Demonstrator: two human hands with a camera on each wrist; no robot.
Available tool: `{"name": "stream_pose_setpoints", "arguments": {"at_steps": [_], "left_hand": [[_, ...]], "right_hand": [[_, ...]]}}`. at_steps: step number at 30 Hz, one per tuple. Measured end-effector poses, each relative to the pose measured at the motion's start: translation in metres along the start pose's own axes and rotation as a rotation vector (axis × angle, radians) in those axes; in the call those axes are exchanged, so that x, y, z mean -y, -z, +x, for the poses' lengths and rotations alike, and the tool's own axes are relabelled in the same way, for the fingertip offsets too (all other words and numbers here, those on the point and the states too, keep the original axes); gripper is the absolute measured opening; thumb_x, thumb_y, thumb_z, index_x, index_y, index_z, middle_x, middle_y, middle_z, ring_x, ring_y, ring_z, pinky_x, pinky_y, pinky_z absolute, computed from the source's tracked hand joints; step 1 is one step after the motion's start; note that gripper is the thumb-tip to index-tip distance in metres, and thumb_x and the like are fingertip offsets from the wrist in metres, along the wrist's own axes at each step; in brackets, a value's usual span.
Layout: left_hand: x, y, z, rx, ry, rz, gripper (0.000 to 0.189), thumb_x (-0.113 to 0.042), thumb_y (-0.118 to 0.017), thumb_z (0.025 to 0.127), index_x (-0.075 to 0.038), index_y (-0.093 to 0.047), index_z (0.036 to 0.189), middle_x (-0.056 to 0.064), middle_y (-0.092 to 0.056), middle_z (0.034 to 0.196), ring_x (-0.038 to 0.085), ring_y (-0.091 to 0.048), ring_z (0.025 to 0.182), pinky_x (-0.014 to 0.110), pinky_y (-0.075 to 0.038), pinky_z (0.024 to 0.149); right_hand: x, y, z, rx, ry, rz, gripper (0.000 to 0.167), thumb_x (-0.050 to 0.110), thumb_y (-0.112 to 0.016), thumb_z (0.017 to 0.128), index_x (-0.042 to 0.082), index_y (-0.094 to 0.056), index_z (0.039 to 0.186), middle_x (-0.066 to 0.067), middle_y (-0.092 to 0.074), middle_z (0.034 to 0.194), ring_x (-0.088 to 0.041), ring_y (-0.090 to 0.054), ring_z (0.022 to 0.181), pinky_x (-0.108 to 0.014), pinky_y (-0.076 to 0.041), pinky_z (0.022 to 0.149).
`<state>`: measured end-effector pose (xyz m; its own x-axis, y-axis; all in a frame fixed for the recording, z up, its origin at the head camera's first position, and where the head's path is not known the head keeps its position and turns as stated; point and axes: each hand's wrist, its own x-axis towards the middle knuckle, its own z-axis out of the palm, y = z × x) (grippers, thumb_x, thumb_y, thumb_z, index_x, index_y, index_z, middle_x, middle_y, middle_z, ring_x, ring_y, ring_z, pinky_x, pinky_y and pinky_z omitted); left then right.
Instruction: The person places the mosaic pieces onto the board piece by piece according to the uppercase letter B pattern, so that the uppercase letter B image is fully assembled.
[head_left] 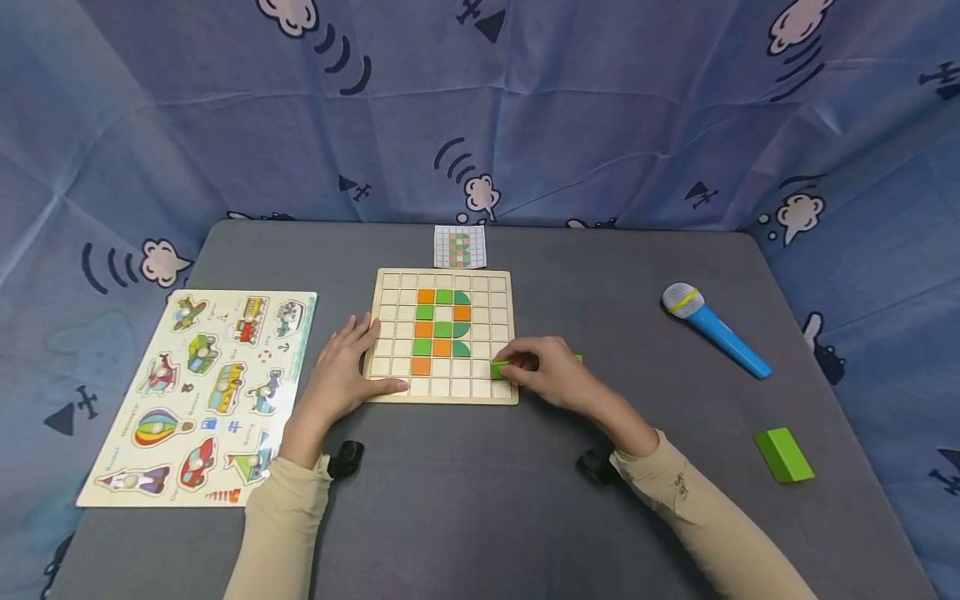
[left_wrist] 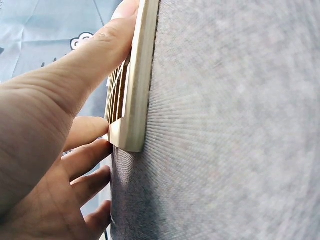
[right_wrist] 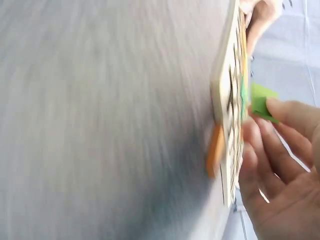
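Observation:
My left hand [head_left: 345, 367] rests at the left side of a wooden grid board [head_left: 386, 392], fingers fairly straight along the edge and thumb across the near-left corner. In the left wrist view the thumb [left_wrist: 95, 60] lies over the board's rim. Orange and green square tiles [head_left: 423, 329] and dark green rounded tiles [head_left: 461, 349] fill some middle cells. Above the board's right side, my right hand [head_left: 551, 371] pinches a green tile [right_wrist: 262, 100] between thumb and finger. Another green piece [head_left: 580, 358] shows partly behind that hand.
A card with a grid pattern [head_left: 460, 247] lies behind the board. A picture puzzle board [head_left: 202, 400] is at left. To the right are a blue toy microphone [head_left: 723, 337] and a green block [head_left: 783, 455]. An orange piece [right_wrist: 215, 150] sits beside the grid board.

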<state>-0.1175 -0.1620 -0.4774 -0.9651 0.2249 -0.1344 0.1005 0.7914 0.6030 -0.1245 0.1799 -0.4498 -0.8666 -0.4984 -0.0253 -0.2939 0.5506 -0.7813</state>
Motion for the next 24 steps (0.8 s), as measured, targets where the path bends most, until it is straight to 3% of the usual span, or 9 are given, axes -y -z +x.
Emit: {"name": "stream_pose_setpoints", "arguments": {"at_steps": [4,13,20,24], "left_hand": [[-0.001,0.000,0.000,0.002,0.000,-0.004,0.114,-0.049,-0.092,0.080,-0.002,-0.032,0.165,0.019,-0.021,0.176,0.042,-0.013,0.165,0.063,-0.011,0.134],[0.000,0.000,0.000,0.008,-0.002,-0.009,0.114,-0.049,-0.091,0.081,-0.002,-0.031,0.166,0.019,-0.021,0.176,0.042,-0.013,0.165,0.063,-0.010,0.134],[-0.001,0.000,0.001,0.011,0.002,-0.014,0.114,-0.050,-0.091,0.081,-0.003,-0.031,0.166,0.019,-0.021,0.176,0.042,-0.012,0.165,0.063,-0.010,0.134],[-0.001,0.001,0.000,0.010,0.003,-0.017,0.114,-0.049,-0.091,0.081,-0.002,-0.031,0.166,0.019,-0.020,0.176,0.042,-0.012,0.165,0.063,-0.009,0.134]], "right_hand": [[0.004,-0.014,0.008,-0.030,0.028,0.017,0.006,0.010,-0.079,0.095,0.009,-0.079,0.102,-0.002,-0.077,0.090,-0.010,-0.065,0.074,-0.023,-0.053,0.066],[0.014,-0.032,0.031,-0.063,-0.031,0.018,0.004,0.012,-0.083,0.093,0.012,-0.078,0.093,-0.003,-0.078,0.089,-0.012,-0.063,0.072,-0.024,-0.048,0.063],[0.019,-0.038,0.038,-0.120,-0.055,-0.012,0.005,0.011,-0.085,0.090,0.009,-0.080,0.090,-0.005,-0.073,0.089,-0.014,-0.063,0.082,-0.027,-0.052,0.073],[0.020,-0.038,0.038,-0.123,-0.067,-0.025,0.004,0.011,-0.085,0.090,0.008,-0.083,0.090,-0.006,-0.074,0.090,-0.016,-0.063,0.082,-0.027,-0.051,0.071]]}}
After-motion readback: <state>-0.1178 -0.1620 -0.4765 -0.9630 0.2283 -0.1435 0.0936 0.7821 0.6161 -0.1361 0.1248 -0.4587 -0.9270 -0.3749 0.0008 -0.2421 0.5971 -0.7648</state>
